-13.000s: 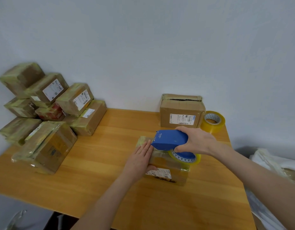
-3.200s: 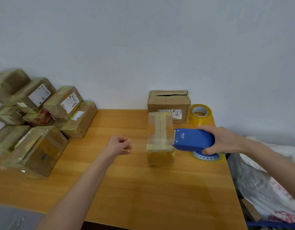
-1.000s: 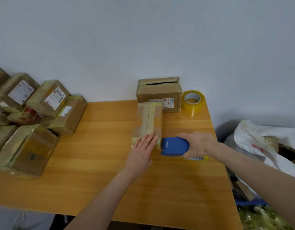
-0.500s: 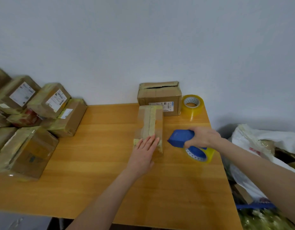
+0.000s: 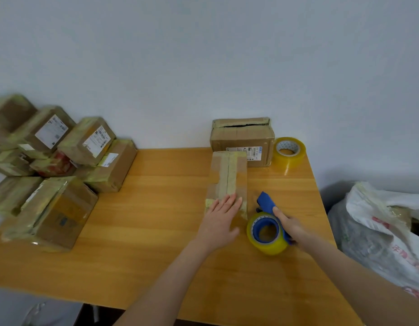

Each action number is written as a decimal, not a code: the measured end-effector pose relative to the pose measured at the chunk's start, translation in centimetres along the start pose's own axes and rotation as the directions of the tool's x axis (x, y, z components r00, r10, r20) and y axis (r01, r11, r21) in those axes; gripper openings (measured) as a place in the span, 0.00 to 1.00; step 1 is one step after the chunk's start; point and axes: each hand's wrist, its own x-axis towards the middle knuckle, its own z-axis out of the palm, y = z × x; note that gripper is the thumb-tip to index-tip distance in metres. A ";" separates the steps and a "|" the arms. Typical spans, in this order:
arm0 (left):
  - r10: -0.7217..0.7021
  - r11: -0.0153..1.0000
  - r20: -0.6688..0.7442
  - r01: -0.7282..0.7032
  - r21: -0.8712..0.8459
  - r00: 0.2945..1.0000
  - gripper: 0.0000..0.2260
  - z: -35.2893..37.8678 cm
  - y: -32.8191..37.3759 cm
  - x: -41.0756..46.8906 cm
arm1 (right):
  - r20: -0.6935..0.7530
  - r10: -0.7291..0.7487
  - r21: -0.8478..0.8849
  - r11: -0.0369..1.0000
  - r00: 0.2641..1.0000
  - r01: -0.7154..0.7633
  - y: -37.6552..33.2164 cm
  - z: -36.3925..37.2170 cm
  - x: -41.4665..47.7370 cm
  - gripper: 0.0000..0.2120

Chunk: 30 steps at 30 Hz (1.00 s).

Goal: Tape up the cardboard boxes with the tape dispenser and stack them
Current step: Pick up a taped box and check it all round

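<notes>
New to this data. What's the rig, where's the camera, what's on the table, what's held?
No robot: a person's two bare hands, filmed by one wide-angle camera worn on the head, looking forward and down. The left hand lies flat, fingers straight, on the near end of a narrow taped box on the table. The right hand grips a blue tape dispenser with a yellowish roll, right of that box. Behind stand a box with a gaping top and a spare tape roll. A pile of taped boxes sits at the left; a white bag lies beyond the table's right edge.
</notes>
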 end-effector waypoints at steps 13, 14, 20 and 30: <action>-0.622 0.612 0.004 0.490 -0.620 0.783 0.25 -0.9 -0.9 1.0 | -0.027 -0.331 -0.370 0.880 0.943 0.298 -7.5 7.8 -5.7 0.34; -0.632 0.610 0.007 0.503 -0.612 0.775 0.25 -0.7 -1.0 1.3 | -0.052 -0.331 -0.392 0.875 0.942 0.285 -7.5 8.3 -5.3 0.33; -0.595 0.543 0.008 0.409 -0.733 0.804 0.23 0.0 -3.6 -0.2 | 0.053 -0.365 -0.360 0.861 0.930 0.359 -6.7 6.5 -3.5 0.32; -0.585 0.630 -0.164 0.318 -0.708 0.795 0.08 0.1 -4.6 -0.7 | 0.003 -0.545 -0.436 0.754 0.839 0.491 -5.8 5.5 -3.9 0.36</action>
